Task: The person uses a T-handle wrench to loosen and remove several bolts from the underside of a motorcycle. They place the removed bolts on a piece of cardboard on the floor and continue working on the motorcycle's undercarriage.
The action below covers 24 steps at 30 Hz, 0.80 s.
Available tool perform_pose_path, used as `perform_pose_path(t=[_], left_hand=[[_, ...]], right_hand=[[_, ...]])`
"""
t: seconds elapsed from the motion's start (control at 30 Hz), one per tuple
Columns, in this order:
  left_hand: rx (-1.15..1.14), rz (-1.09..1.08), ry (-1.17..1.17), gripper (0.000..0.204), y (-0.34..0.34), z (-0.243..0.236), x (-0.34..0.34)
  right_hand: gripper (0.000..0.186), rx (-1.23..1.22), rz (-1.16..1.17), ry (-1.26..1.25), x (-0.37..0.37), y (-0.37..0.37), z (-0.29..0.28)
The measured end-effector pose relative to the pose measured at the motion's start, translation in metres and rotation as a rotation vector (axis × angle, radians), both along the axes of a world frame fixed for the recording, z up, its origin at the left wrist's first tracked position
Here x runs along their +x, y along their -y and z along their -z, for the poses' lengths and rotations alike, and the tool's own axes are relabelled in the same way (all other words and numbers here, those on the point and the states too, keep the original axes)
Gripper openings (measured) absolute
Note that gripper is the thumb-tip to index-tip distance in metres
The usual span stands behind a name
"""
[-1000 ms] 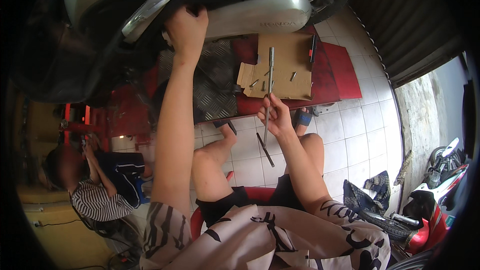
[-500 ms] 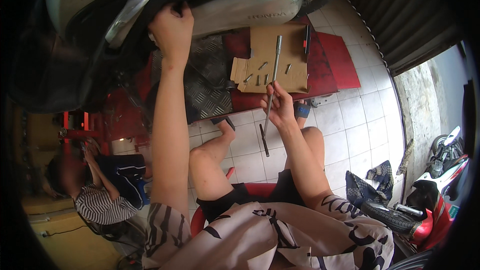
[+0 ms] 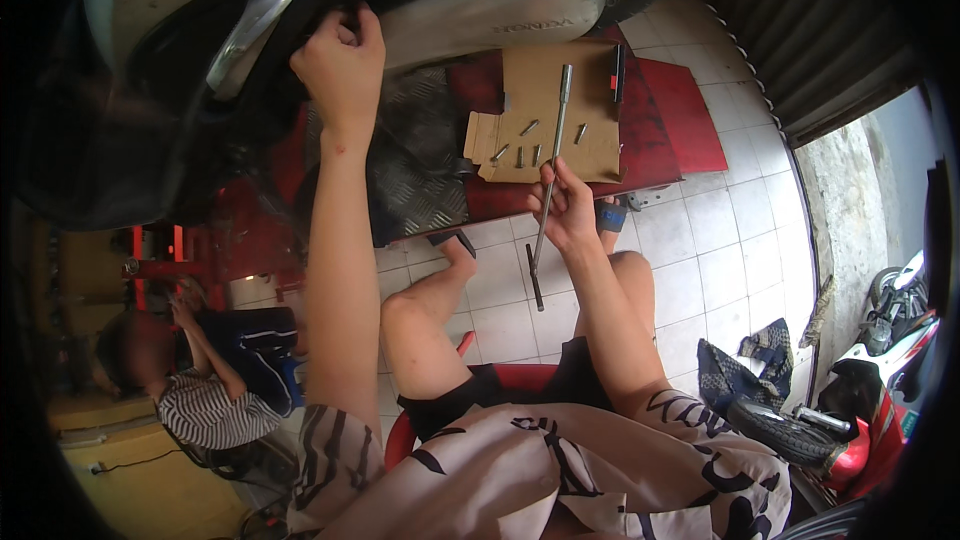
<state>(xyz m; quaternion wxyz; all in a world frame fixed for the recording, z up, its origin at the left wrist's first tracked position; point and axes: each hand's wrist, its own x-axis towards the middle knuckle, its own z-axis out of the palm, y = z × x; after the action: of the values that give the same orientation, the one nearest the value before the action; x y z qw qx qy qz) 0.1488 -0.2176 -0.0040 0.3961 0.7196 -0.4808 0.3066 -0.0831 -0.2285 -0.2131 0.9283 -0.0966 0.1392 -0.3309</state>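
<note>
My right hand [image 3: 568,208] grips the shaft of a long T-handle socket wrench [image 3: 562,122]. Its socket end points up and away over the cardboard, and the crossbar hangs below my hand. At the underside of the scooter, my left hand [image 3: 343,65] is closed, with bent fingers against the dark gap beside the silver engine cover [image 3: 490,15]. What those fingertips pinch, if anything, is hidden. Several bolts [image 3: 529,127] lie spread on an unfolded piece of cardboard [image 3: 555,60].
The cardboard rests on a red lift platform [image 3: 690,125] with a dark tread-plate section [image 3: 425,195]. A person in a striped shirt [image 3: 225,410] sits at the left. On the right are a patterned cloth [image 3: 745,365] on the tiles and a red-white motorcycle [image 3: 870,430].
My left hand has shifted only slightly at the cover, fingers still bent. The right hand and wrench have drifted a little to the right.
</note>
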Motion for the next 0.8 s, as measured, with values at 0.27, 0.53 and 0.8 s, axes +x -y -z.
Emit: perform_pose_path(t=[0.27, 0.53, 0.8], left_hand=[[0.172, 0.232, -0.368, 0.012, -0.027, 0.117, -0.066], [0.556, 0.324, -0.566, 0.028, -0.037, 0.186, -0.093], [0.662, 0.765, -0.392, 0.034, -0.123, 0.152, -0.165]], right_hand=[[0.032, -0.017, 0.042, 0.005, -0.001, 0.005, -0.003], [0.034, -0.069, 0.006, 0.034, -0.008, 0.009, -0.006], [0.033, -0.311, 0.013, 0.194, -0.003, 0.015, -0.015]])
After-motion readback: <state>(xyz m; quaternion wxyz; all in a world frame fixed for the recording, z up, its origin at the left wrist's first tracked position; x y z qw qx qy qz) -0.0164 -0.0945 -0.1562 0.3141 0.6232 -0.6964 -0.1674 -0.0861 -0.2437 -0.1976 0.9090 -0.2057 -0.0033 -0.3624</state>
